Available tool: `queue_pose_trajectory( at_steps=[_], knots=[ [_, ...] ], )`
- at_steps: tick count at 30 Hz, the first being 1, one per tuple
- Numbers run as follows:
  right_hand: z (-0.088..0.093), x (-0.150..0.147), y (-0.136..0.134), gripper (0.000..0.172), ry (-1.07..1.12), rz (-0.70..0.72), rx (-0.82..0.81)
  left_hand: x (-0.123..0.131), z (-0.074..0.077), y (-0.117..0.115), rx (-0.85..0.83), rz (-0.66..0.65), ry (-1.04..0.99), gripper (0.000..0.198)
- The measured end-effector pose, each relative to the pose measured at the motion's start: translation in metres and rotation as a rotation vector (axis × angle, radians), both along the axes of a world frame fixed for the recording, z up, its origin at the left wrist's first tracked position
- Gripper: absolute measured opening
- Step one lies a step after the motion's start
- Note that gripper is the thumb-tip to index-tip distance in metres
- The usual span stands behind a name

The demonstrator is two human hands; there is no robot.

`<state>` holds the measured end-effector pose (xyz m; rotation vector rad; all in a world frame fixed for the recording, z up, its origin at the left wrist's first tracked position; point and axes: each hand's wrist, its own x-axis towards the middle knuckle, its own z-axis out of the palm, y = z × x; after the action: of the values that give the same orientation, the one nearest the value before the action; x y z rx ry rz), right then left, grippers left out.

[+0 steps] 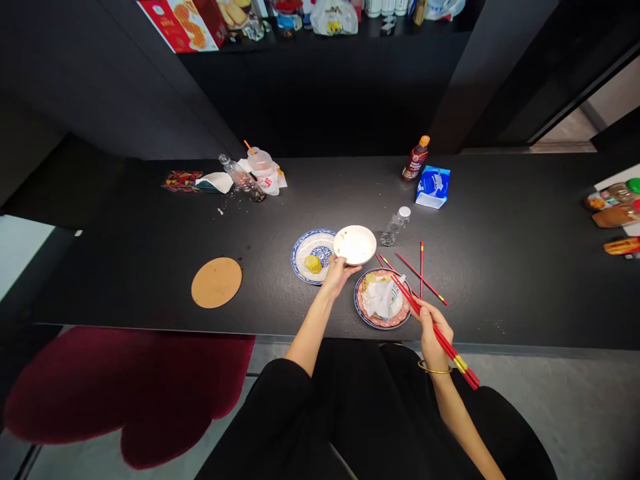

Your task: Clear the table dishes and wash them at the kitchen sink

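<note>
My left hand (336, 274) grips the near rim of a white bowl (355, 244), which hangs tilted over the edge of a blue patterned plate (302, 257) with a yellow food scrap (313, 264) on it. My right hand (433, 331) is closed on a pair of red chopsticks (431, 328); their tips reach over a pink-rimmed plate (364, 310) that holds crumpled tissue and a wrapper (381, 298). Three more red chopsticks (421, 270) lie loose on the black table just right of that plate.
On the black table (500, 253) stand a small clear bottle (395, 227), a brown sauce bottle (416, 159) and a blue tissue pack (433, 187). A round cork mat (217, 282) lies left. Cups and litter (255, 173) sit far left. A red rug (125, 387) covers the floor.
</note>
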<state>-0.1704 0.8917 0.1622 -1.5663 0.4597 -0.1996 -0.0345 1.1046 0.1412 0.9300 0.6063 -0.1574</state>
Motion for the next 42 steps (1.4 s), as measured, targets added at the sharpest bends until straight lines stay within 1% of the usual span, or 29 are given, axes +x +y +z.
queue_pose_trajectory(
  at_steps=[3,7,10,15,19,22,25,26,27,28,30,32,33,34,35,36,37,38,40,41,42],
  knots=[
    [-0.001,0.006,0.000,0.030,0.003,-0.035,0.091,0.010,-0.009,-0.014,0.021,-0.013,0.027,0.039],
    [0.001,0.014,-0.001,0.030,-0.008,-0.050,0.083,0.026,-0.025,-0.031,0.134,-0.005,0.102,0.046],
    [-0.001,0.017,-0.006,0.030,-0.005,-0.051,0.077,0.033,-0.040,-0.038,0.192,-0.023,0.134,0.048],
    [-0.009,0.017,-0.016,0.030,0.031,-0.014,0.080,0.035,-0.062,-0.041,0.256,-0.073,0.111,0.045],
    [-0.012,0.015,-0.017,0.027,0.045,-0.008,0.100,0.034,-0.070,-0.039,0.263,-0.113,0.097,0.046],
    [-0.010,0.018,-0.013,0.027,0.025,-0.001,0.134,0.030,-0.073,-0.038,0.264,-0.129,0.090,0.039],
    [-0.005,0.025,-0.003,0.027,0.013,0.015,0.161,0.016,-0.072,-0.031,0.311,-0.183,0.104,0.027],
    [-0.004,0.027,0.001,0.027,0.015,0.026,0.163,0.008,-0.070,-0.025,0.371,-0.202,0.094,0.025],
    [-0.002,0.030,0.006,0.027,0.019,0.043,0.160,0.000,-0.067,-0.017,0.469,-0.207,0.069,0.025],
    [0.000,0.033,0.011,0.027,0.024,0.062,0.149,-0.008,-0.063,-0.007,0.608,-0.193,0.027,0.025],
    [0.003,0.038,0.022,0.027,0.029,0.112,0.116,-0.021,-0.055,0.021,0.978,-0.108,-0.073,0.026],
    [0.006,0.043,0.032,0.028,0.025,0.156,0.088,-0.026,-0.049,0.053,1.348,-0.037,-0.118,0.037],
    [0.007,0.045,0.037,0.028,0.021,0.174,0.078,-0.025,-0.048,0.068,1.474,-0.046,-0.094,0.045],
    [0.008,0.046,0.041,0.029,0.017,0.188,0.072,-0.022,-0.048,0.082,1.541,-0.092,-0.060,0.052],
    [0.009,0.047,0.043,0.029,0.011,0.194,0.067,-0.018,-0.048,0.094,1.553,-0.160,-0.023,0.055],
    [0.009,0.048,0.044,0.029,0.002,0.194,0.063,-0.015,-0.049,0.104,1.529,-0.224,0.006,0.055],
    [0.010,0.048,0.044,0.028,-0.008,0.188,0.062,-0.012,-0.049,0.110,1.481,-0.271,0.019,0.055],
    [0.010,0.048,0.042,0.027,-0.016,0.173,0.064,-0.011,-0.047,0.113,1.422,-0.290,0.013,0.053],
    [0.010,0.048,0.033,0.027,-0.029,0.116,0.077,-0.015,-0.038,0.109,1.290,-0.270,-0.062,0.051],
    [0.009,0.047,0.027,0.027,-0.032,0.081,0.088,-0.021,-0.030,0.102,1.207,-0.274,-0.125,0.052],
    [0.008,0.046,0.020,0.027,-0.034,0.044,0.099,-0.028,-0.021,0.092,1.102,-0.305,-0.198,0.055]
  ],
)
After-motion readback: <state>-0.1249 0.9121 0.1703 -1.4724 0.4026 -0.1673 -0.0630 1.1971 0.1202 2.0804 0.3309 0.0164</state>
